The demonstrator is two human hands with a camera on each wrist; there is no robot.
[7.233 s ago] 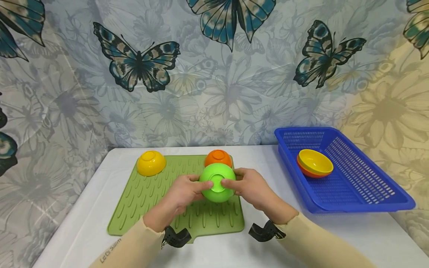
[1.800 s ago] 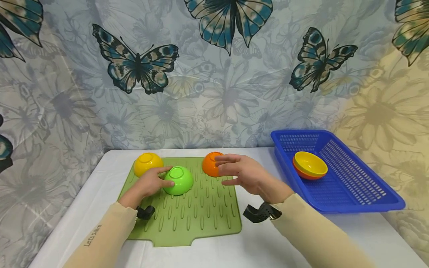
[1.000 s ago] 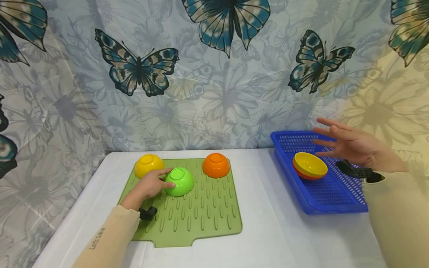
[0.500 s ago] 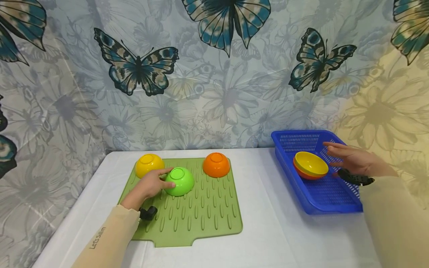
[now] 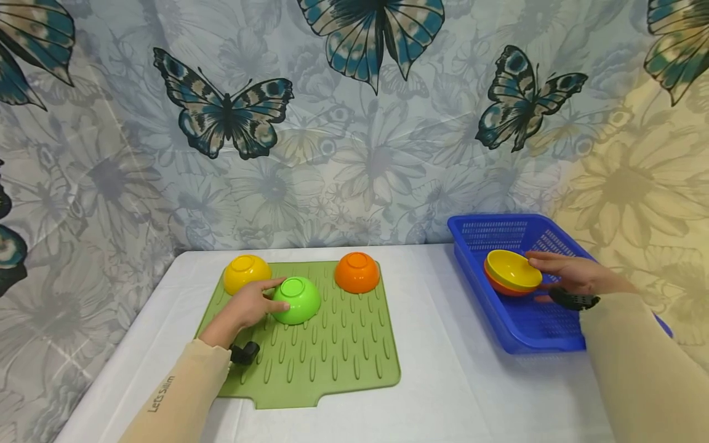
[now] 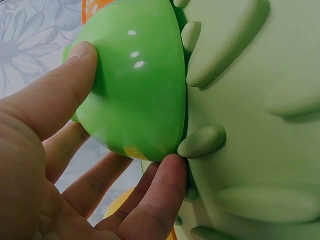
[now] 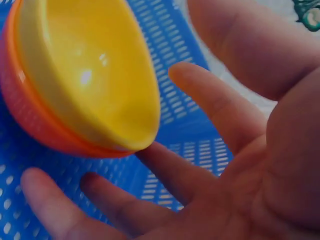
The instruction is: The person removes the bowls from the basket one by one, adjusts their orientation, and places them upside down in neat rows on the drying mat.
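My sleeve [image 5: 177,387] says "Lets Silim". Left hand [image 5: 249,307] grips the green bowl [image 5: 301,304], inside the mat [image 5: 346,360] edge; spread right hand [image 5: 578,275] maybe touches the basket's [image 5: 543,344] yellow bowl [image 5: 511,271].

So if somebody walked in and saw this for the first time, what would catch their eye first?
Probably the large dark-and-teal butterflies spread across the patterned backdrop behind the table. Then the glossy green bowl, upside down on the green mat with the left hand on it. At the right, the bright blue basket holds a yellow bowl nested in an orange one, the right hand close beside them.
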